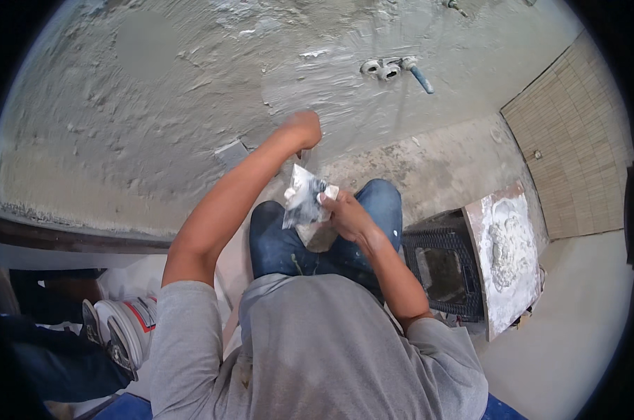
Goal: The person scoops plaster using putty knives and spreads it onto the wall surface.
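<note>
My left hand [303,129] is closed near the rough grey plastered wall [142,126]; what it grips is partly hidden and I cannot make it out. A flat grey piece [229,154] shows behind my left forearm. My right hand [345,210] is closed on a flat metal scraper blade [303,196] smeared with white paste, held over my lap, below my left hand. A pale grey object [315,238], mostly hidden, shows under the blade between my thighs.
Pipe fittings [387,70] with a blue pipe stick out of the wall. Right of me stands a dark plastic stool [439,287] beside a board [506,301] heaped with white paste. Tiles [562,140] cover the right wall. At left are another person's legs [58,357] and a white bucket [131,325].
</note>
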Demonstrator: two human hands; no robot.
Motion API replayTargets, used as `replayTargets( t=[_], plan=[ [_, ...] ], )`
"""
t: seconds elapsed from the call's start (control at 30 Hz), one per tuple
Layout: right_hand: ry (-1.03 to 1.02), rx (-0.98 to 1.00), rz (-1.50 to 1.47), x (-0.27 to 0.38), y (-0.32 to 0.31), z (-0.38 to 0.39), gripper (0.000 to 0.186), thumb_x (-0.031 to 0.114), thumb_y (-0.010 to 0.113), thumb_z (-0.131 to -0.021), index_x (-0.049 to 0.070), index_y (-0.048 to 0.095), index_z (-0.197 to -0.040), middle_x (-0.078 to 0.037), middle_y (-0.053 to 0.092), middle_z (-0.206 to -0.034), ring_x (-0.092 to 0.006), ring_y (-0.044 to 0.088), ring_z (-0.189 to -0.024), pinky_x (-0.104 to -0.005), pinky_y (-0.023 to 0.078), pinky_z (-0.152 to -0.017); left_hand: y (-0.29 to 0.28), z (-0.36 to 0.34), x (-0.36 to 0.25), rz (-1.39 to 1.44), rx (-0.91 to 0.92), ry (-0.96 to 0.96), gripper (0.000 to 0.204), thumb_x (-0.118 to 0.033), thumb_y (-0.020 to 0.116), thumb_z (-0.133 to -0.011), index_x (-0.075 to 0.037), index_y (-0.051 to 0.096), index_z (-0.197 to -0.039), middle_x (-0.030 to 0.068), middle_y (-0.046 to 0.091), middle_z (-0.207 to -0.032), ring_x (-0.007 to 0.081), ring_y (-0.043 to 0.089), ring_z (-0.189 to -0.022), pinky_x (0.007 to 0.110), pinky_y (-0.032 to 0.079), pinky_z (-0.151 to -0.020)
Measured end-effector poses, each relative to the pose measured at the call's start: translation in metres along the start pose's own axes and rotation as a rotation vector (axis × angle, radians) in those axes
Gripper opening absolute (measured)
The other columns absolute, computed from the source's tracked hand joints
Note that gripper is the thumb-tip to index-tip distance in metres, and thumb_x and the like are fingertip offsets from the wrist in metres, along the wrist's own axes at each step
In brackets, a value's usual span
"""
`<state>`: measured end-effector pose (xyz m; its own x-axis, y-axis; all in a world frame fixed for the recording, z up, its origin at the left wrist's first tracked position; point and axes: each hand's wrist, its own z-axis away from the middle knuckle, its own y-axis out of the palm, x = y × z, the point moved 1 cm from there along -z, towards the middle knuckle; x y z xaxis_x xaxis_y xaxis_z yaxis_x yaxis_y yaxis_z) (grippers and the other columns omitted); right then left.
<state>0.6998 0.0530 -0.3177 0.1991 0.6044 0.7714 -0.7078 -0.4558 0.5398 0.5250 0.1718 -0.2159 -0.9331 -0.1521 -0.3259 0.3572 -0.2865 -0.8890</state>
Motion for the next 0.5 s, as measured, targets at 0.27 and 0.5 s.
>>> replayTargets(
  t=[0.27, 0.5],
  plan=[
    [-0.351, -0.011, -0.174, 0.088, 0.017, 0.036, 0.031, 0.015, 0.066, -0.099, 0.002, 0.061, -0.127, -0.006, 0.07, -0.112, -0.0187, 0.07, -0.098, -0.0374, 0.064, -0.073, -0.052, 0.096, 0.078, 0.354, -0.702, 0.384, 0.03, -0.019, 0.05, -0.099, 0.005, 0.058, -0.114, 0.027, 0.068, -0.103, 0.0475, 0.066, -0.096, 0.052, 0.05, -0.081],
    [-1.371, -0.658, 0.759, 0.207, 0.057, -0.014, 0.018, 0.01, 0.066, -0.095, 0.001, 0.069, -0.11, -0.015, 0.068, -0.097, -0.029, 0.068, -0.081, -0.0375, 0.052, -0.069, -0.15, 0.164, 0.216, -0.647, -1.745, 0.485, 0.029, -0.019, 0.051, -0.102, 0.008, 0.058, -0.11, 0.0216, 0.061, -0.101, 0.0319, 0.06, -0.087, 0.04, 0.048, -0.082]
  ],
)
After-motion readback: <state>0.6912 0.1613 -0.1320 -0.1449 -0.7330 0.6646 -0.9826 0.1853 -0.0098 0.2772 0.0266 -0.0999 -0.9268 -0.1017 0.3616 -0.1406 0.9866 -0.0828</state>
